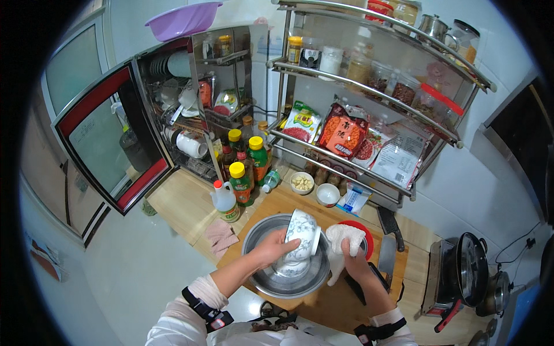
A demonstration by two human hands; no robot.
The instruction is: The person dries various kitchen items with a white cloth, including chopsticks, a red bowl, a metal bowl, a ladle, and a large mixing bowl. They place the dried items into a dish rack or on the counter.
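My left hand [275,249] grips a white bowl with a blue-grey floral pattern [301,232], tipped on its side above a large metal basin [256,277]. Lower in the basin another patterned bowl [291,269] shows, partly hidden by the held one. To the right, my right hand [355,256] clutches a white cloth [345,237], one end of which hangs down. Behind the cloth is a red round container [368,240], mostly covered. The basin rests on a wooden cutting board [268,206].
A cleaver [386,255] and a black-handled knife [391,225] lie right of the basin. A gas stove with a black pan [471,270] stands farther right. Bottles [240,184] and an open dish cabinet [186,108] are at left. Behind are small bowls [327,194] and a metal rack [346,168].
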